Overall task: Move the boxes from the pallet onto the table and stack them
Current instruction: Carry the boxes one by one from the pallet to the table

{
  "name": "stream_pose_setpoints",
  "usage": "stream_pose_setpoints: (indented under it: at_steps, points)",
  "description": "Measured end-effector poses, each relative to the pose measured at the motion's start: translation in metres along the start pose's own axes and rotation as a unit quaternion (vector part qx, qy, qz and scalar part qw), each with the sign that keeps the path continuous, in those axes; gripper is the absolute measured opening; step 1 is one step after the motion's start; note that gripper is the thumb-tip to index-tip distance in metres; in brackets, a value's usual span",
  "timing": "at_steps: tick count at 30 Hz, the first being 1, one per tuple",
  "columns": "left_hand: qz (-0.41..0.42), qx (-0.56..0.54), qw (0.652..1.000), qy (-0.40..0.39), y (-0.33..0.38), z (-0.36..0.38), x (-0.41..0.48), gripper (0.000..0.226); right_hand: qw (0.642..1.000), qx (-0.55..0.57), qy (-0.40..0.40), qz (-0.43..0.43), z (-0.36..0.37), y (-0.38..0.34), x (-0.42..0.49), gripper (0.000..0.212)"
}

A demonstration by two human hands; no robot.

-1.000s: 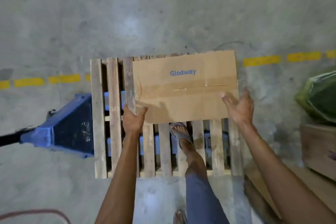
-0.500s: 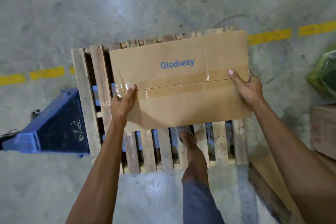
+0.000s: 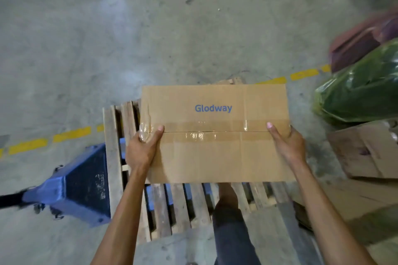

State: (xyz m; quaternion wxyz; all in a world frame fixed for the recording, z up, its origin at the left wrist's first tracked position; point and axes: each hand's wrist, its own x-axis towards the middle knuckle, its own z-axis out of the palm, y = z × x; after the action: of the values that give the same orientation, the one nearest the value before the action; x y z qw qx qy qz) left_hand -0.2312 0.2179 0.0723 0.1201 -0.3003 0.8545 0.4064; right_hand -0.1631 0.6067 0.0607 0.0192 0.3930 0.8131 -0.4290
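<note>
cardboard box (image 3: 215,135), taped along its top seam and printed "glodway", is up in both hands above the wooden pallet (image 3: 114,157), held about level. the left hand (image 3: 142,150) is clamped on the left end, thumb lying across the shiny tape on top and the other fingers wrapped down the side out of sight; the right hand (image 3: 288,146) grips the right end the same way, thumb on top near the seam. one leg (image 3: 228,211) stands on the slats just under the box's near edge, and a blue pallet jack (image 3: 71,185) sits against the pallet's left side. this looks like the carry step: box lifted, not yet delivered. no table can be made out for certain; more cardboard (image 3: 366,153) and a green wrapped bundle (image 3: 361,92) lie to the right, so the goal is probably that way. the next move calls for stepping off the slats carefully, turning with the box kept level, and setting it down squarely so others can stack on it.
</note>
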Motion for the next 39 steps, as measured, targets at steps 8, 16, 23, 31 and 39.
stream_pose_setpoints:
  at_steps: [8, 16, 23, 31, 39]
  points:
    - [0.15, 0.039, 0.985, -0.08, -0.054, -0.077, -0.198, 0.062, 0.988, 0.027, 0.137, 0.07, -0.136, 0.111, -0.295, 0.062]
    - [0.309, 0.177, 0.904, -0.237, -0.066, -0.055, -0.388, 0.091, 0.946, 0.039, 0.244, 0.212, -0.26, 0.242, -0.537, 0.08]
    - [0.45, 0.191, 0.797, -0.355, -0.092, -0.002, -0.584, 0.087, 0.878, 0.072, 0.37, 0.296, -0.349, 0.355, -0.716, 0.111]
    - [0.523, 0.152, 0.724, -0.424, -0.121, 0.049, -0.807, 0.067, 0.799, 0.104, 0.492, 0.329, -0.464, 0.474, -0.863, 0.103]
    - [0.56, 0.139, 0.687, -0.441, -0.165, 0.154, -1.016, 0.052, 0.789, 0.11, 0.521, 0.308, -0.628, 0.637, -0.921, 0.089]
